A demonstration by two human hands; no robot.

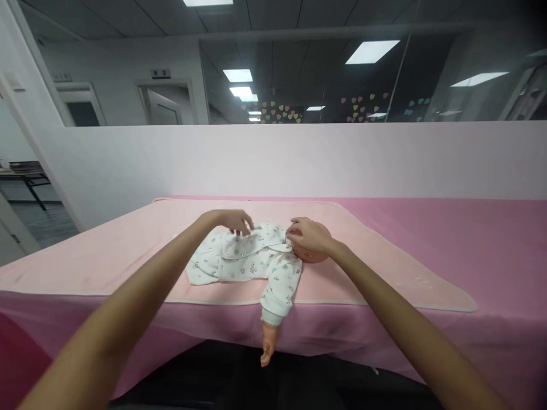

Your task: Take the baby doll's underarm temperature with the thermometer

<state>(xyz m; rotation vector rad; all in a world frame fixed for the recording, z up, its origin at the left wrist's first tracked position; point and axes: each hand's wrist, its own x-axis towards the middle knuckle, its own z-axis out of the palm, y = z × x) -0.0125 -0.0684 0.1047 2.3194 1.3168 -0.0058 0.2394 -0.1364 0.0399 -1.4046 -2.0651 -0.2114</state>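
Note:
A baby doll lies on its back on a peach blanket, its head to the right. It wears a white printed jacket; one sleeved arm hangs over the table's front edge with the bare doll hand showing. My left hand is over the jacket's chest, fingers bent and apart, with nothing visible in them. Over the doll's face and neckline is my right hand, its fingers curved and spread near the collar. It hides most of the face; whether the fingertips touch the cloth is unclear.
Pink cloth covers the table beneath the blanket and drapes over its front. A white low wall with a glass window above stands behind. At far left, a dark-legged table shows through an opening.

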